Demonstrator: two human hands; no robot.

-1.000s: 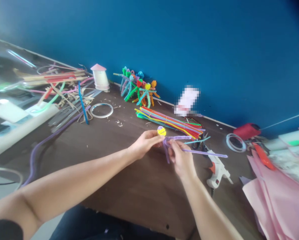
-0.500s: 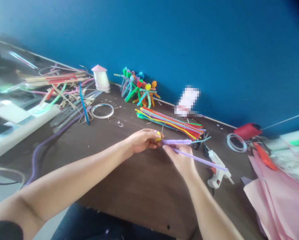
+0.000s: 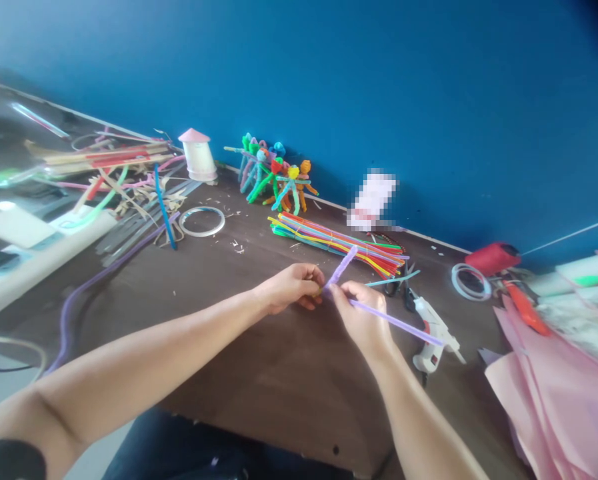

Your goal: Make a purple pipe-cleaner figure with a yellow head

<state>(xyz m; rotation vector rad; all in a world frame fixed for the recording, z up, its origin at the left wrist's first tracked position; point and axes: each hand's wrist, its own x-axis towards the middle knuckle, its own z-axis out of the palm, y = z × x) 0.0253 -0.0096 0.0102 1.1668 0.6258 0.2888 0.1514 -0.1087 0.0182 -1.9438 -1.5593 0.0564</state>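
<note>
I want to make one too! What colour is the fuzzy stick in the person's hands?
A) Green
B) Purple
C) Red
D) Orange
B. The pipe cleaner held between the left hand and the right hand is light purple.

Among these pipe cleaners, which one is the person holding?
The light purple one, held by the right hand near the left hand; the multicoloured bundle lies apart on the table.

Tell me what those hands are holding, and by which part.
The left hand pinches a yellow piece; the right hand grips a purple pipe cleaner partway along.
</note>
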